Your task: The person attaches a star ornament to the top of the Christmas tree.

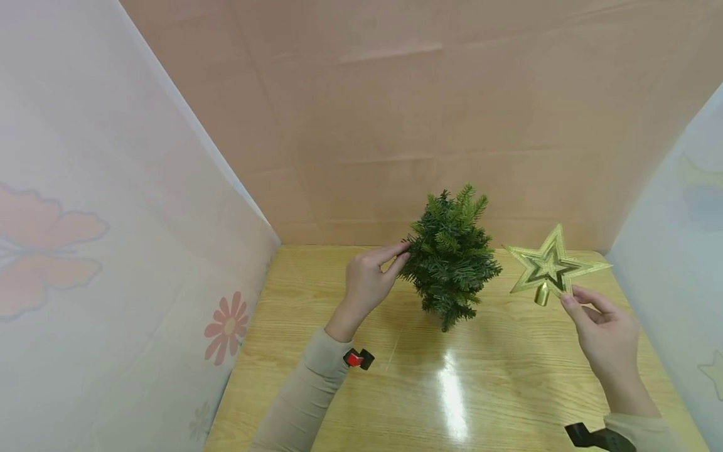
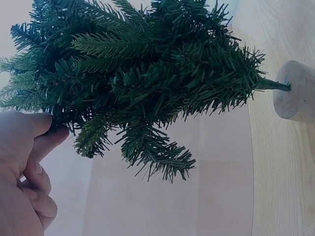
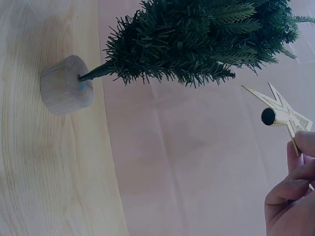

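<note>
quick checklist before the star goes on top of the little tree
1. Gold star topper held: ok, the right hand pinches its lower point.
2. Star's socket open: ok, the hollow tube end shows in the right wrist view.
3. Small artificial tree steadied: ok, the left hand pinches a side branch.
4. Tree standing upright on its wooden base: ok, on the wooden table.
5. Star over the treetop: not ok, it is off to the tree's right.
6. Top stem straight: cannot tell.

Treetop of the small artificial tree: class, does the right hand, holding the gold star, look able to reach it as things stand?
Probably yes. The right hand holds the gold star beside the tree, nothing between; the left hand pinches a side branch, leaving the top free.
</note>
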Tool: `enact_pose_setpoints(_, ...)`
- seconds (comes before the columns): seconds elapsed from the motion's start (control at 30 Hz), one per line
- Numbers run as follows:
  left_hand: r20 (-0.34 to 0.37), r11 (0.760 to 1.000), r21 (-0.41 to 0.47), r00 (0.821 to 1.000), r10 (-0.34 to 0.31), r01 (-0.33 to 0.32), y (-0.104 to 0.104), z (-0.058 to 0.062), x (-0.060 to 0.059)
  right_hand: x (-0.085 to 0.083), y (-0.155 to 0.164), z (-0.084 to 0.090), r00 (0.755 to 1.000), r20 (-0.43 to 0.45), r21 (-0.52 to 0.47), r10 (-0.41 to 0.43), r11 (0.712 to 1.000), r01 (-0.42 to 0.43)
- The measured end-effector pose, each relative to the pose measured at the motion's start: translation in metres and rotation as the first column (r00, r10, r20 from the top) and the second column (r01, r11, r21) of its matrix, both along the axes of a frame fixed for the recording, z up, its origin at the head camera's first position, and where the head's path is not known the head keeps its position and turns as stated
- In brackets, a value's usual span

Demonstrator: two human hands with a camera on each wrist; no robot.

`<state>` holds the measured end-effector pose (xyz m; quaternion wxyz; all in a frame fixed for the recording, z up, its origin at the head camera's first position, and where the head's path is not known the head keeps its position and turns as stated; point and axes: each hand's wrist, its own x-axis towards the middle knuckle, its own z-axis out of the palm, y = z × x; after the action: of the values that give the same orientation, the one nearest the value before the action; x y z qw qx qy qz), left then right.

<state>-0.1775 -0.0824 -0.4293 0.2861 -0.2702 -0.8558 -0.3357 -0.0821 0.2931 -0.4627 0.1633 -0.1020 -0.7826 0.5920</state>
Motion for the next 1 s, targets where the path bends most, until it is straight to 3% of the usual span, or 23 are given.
enact_pose_setpoints(0.3, 0.021, 1.0, -0.013, 1.0, -0.003, 0.004, -0.002, 0.006, 0.002, -0.002, -0.004, 0.008, 0.999, 0.01, -0.111, -0.047, 0.993, 0.048)
enact_pose_setpoints(0.47, 0.022, 1.0, -0.012, 1.0, -0.006, 0.006, -0.002, 0.006, 0.003, -0.003, -0.006, 0.012, 0.999, -0.012, -0.212, -0.032, 0.977, 0.029)
enact_pose_setpoints(0.8, 0.039, 1.0, -0.012, 0.999, -0.009, 0.009, -0.002, 0.005, 0.001, -0.005, -0.008, 0.02, 0.999, -0.014, -0.165, -0.035, 0.986, 0.033)
enact_pose_setpoints(1.0, 0.029, 1.0, -0.022, 1.0, -0.007, 0.007, -0.002, 0.004, 0.001, -0.007, -0.009, 0.024, 0.997, -0.065, -0.238, -0.033, 0.971, 0.017)
